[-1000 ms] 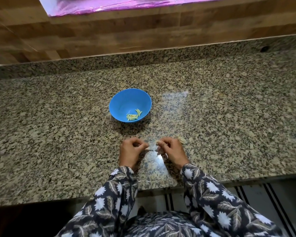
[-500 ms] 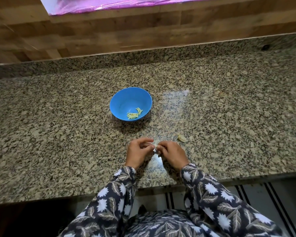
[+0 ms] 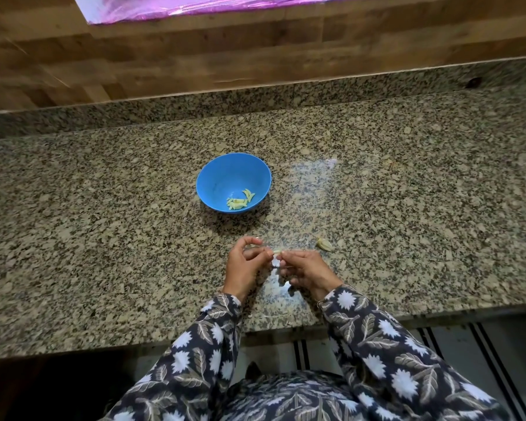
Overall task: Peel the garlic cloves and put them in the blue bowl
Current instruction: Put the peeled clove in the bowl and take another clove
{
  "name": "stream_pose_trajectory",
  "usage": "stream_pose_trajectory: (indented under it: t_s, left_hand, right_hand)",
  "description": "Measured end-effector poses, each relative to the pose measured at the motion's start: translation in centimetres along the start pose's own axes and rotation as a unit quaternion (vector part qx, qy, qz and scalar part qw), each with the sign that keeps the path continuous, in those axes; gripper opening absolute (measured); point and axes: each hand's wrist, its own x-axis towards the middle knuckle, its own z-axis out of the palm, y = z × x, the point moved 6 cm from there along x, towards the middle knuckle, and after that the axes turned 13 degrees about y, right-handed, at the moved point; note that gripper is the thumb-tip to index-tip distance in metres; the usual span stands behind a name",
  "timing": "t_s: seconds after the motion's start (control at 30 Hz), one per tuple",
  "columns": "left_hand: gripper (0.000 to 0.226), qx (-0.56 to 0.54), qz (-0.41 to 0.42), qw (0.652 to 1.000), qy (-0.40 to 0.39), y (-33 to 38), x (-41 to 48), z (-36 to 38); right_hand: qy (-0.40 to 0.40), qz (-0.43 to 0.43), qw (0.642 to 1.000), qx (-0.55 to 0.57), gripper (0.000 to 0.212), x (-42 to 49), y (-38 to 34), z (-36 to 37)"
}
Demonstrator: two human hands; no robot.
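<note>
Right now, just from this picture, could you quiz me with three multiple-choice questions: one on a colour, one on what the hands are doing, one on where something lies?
1. What colour is the bowl?
A. red B. blue C. white

2. What are the left hand and right hand doing?
A. lying flat B. lifting the bowl C. pinching a clove between them

3. Where is the loose garlic piece?
A. in the bowl B. left of the bowl C. on the counter, right of the hands

Answers: 1 B, its wall is plainly blue. 2 C, the fingertips of both hands meet on the small clove. 3 C, it sits on the granite just past the right hand.
</note>
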Motion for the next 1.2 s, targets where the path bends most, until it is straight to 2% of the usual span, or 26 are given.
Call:
stream_pose_trajectory:
  t_s: [0.17, 0.3, 0.4, 0.47, 0.53, 0.6, 0.67, 0.77, 0.9, 1.03, 1.13, 1.2]
  left_hand:
    - [0.023, -0.004, 0.017, 0.998, 0.060, 0.1, 0.8, -1.7]
    - [0.017, 0.174, 0.094, 0.969, 0.145, 0.1, 1.7, -4.7]
    - [0.025, 0.271, 0.159, 0.936, 0.160, 0.7, 1.3, -5.1]
    - [0.029, 0.287, 0.242, 0.917, 0.136, 1.9, 0.5, -3.3]
    - [0.032, 0.293, 0.289, 0.909, 0.070, 2.6, -0.1, 0.0]
    - [0.032, 0.316, 0.290, 0.903, -0.021, 2.6, 0.0, 3.9]
    - [0.037, 0.371, 0.289, 0.876, -0.102, 2.0, 0.4, 7.3]
    - [0.045, 0.418, 0.298, 0.840, -0.173, 0.6, 0.9, 10.0]
    - [0.049, 0.431, 0.330, 0.814, -0.206, -1.7, 0.3, 9.8]
    - [0.044, 0.402, 0.411, 0.794, -0.200, -1.6, -1.4, 8.8]
    - [0.037, 0.372, 0.534, 0.732, -0.200, -0.4, -3.4, 7.9]
    - [0.032, 0.371, 0.567, 0.706, -0.208, -0.3, -4.0, 6.7]
  right_hand:
    - [0.038, -0.007, 0.999, 0.005, 0.009, -0.1, -0.3, -1.2]
    - [0.084, -0.018, 0.996, 0.015, 0.014, -0.3, -0.7, -2.8]
    - [0.124, -0.020, 0.992, 0.030, 0.011, -0.5, -0.7, -4.3]
    - [0.154, -0.028, 0.987, 0.036, 0.008, -0.7, -0.6, -5.4]
    - [0.185, -0.036, 0.981, 0.039, 0.007, -0.8, -0.5, -6.5]
    - [0.215, -0.043, 0.974, 0.050, 0.008, -0.9, -0.4, -7.6]
    - [0.241, -0.044, 0.967, 0.066, 0.006, -1.1, -0.2, -8.6]
    - [0.271, -0.050, 0.958, 0.085, 0.004, -1.5, 0.2, -10.1]
    - [0.276, -0.053, 0.954, 0.101, 0.005, -1.9, 0.7, -10.8]
    - [0.280, -0.059, 0.953, 0.100, 0.007, -2.3, 0.6, -10.3]
    - [0.267, -0.069, 0.958, 0.086, 0.010, -2.4, 0.7, -9.3]
    - [0.253, -0.068, 0.962, 0.075, 0.011, -2.4, 0.9, -8.2]
